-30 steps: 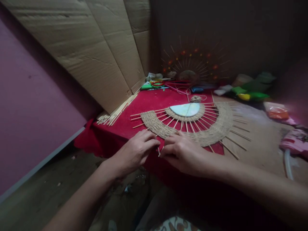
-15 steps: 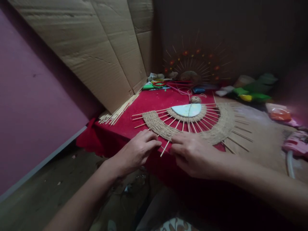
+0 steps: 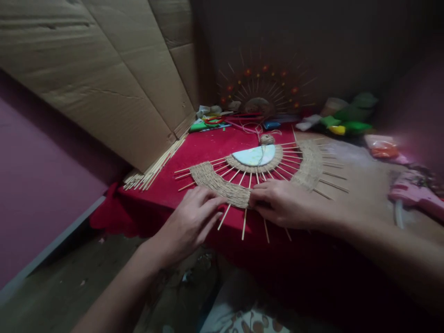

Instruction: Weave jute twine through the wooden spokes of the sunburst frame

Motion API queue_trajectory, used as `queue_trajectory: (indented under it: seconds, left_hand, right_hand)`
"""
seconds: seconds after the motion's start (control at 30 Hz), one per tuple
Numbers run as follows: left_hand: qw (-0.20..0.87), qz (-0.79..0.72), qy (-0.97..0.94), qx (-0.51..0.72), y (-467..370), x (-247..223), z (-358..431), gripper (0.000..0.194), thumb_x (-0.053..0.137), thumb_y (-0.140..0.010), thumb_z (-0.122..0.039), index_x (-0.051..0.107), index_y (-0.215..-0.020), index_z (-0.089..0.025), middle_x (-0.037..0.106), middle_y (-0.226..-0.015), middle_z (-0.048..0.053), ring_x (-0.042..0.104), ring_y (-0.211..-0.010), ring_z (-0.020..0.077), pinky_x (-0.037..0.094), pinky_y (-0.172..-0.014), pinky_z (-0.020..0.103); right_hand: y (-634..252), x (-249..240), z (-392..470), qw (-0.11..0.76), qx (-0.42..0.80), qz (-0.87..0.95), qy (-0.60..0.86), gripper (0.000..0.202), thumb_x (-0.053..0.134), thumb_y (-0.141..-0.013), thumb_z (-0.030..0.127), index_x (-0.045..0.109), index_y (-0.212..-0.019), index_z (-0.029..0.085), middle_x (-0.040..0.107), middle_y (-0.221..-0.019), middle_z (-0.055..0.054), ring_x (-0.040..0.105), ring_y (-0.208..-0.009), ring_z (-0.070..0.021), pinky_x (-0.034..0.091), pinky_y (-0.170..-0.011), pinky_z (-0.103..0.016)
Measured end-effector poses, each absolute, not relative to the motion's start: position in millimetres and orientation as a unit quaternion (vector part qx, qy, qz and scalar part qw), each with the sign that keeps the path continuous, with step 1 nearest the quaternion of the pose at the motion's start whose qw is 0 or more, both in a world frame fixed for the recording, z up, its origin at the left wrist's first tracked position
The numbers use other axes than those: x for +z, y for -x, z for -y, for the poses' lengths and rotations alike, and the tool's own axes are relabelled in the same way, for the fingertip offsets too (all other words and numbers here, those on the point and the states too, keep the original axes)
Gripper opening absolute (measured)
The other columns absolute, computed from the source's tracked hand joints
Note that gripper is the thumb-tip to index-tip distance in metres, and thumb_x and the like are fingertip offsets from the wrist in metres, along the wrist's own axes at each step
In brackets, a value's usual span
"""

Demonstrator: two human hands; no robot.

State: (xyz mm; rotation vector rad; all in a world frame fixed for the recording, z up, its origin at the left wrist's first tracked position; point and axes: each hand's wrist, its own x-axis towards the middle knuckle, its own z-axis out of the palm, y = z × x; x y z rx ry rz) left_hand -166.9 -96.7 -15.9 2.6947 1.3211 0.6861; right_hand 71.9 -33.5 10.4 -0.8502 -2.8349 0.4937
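Observation:
A half-round woven fan [image 3: 222, 186] lies on the red cloth, made of thin sticks spreading from a pale blue half-disc [image 3: 255, 156] edged with twine. A wide band of woven twine crosses the sticks further out. My left hand [image 3: 197, 212] is bent around the band's near-left edge, fingertips on it beside a stick. With curled fingers, my right hand [image 3: 277, 201] grips the same band nearer the middle, covering part of it. Stick ends poke out toward me below both hands. A small ball of twine [image 3: 267, 139] sits behind the half-disc.
A bundle of loose sticks [image 3: 152, 171] lies at left beneath a leaning cardboard sheet [image 3: 104, 88]. Behind stands another stick fan with red-orange flowers [image 3: 265, 69]. Scissors [image 3: 213, 120], coloured packets [image 3: 350, 127] and a pink glue gun [image 3: 416, 189] lie around the table.
My right hand has risen from the near stick ends onto the woven band. The left fingertips have come up to the band's edge. The view has shifted right.

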Motion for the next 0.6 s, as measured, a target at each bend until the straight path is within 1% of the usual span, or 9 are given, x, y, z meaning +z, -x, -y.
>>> queue_trajectory:
  seconds: [0.13,0.27,0.37,0.5,0.6]
  left_hand:
    - [0.025,-0.401,-0.894,0.200,148.7,-18.2,100.8,0.031,0.045,-0.093,-0.021,0.053,-0.123,-0.016,0.053,-0.109,0.011,0.048,-0.098,0.0215,0.045,-0.084,0.037]
    - [0.037,-0.384,-0.907,0.171,140.9,-21.5,105.3,0.040,0.051,-0.090,-0.036,0.051,-0.126,-0.017,0.053,-0.115,0.012,0.047,-0.102,0.0244,0.044,-0.087,0.040]
    - [0.008,-0.386,-0.908,0.160,139.3,-24.9,106.8,0.050,0.054,-0.088,-0.043,0.050,-0.128,-0.015,0.053,-0.116,0.014,0.046,-0.102,0.0267,0.043,-0.087,0.043]
    - [-0.049,-0.394,-0.904,0.159,134.8,-29.1,107.3,0.052,0.053,-0.088,-0.042,0.051,-0.128,-0.010,0.054,-0.111,0.015,0.047,-0.097,0.0267,0.044,-0.084,0.043]
    - [-0.092,-0.390,-0.904,0.151,130.9,-30.9,107.6,0.052,0.053,-0.088,-0.041,0.052,-0.128,-0.009,0.055,-0.110,0.016,0.048,-0.096,0.0270,0.045,-0.082,0.042]
  right_hand:
    - [-75.2,12.8,36.5,0.073,0.154,0.940,0.296,0.012,0.050,-0.079,0.010,0.059,-0.074,0.016,0.063,-0.077,-0.003,0.053,-0.070,-0.0125,0.035,-0.062,-0.025]
    - [-82.0,14.9,42.5,0.065,0.158,0.939,0.298,0.013,0.051,-0.079,0.009,0.060,-0.072,0.017,0.062,-0.075,-0.002,0.053,-0.069,-0.0119,0.035,-0.062,-0.025]
    - [-87.0,13.7,46.1,0.068,0.151,0.943,0.288,0.013,0.051,-0.080,0.010,0.060,-0.072,0.016,0.061,-0.074,-0.003,0.052,-0.068,-0.0118,0.036,-0.062,-0.025]
    - [-91.5,12.9,48.4,0.058,0.133,0.947,0.286,0.015,0.049,-0.080,0.010,0.061,-0.072,0.016,0.061,-0.075,-0.004,0.052,-0.069,-0.0123,0.036,-0.064,-0.026]
    - [-93.8,16.1,50.7,0.053,0.121,0.949,0.287,0.017,0.048,-0.082,0.011,0.062,-0.073,0.015,0.061,-0.076,-0.004,0.052,-0.069,-0.0122,0.037,-0.064,-0.026]
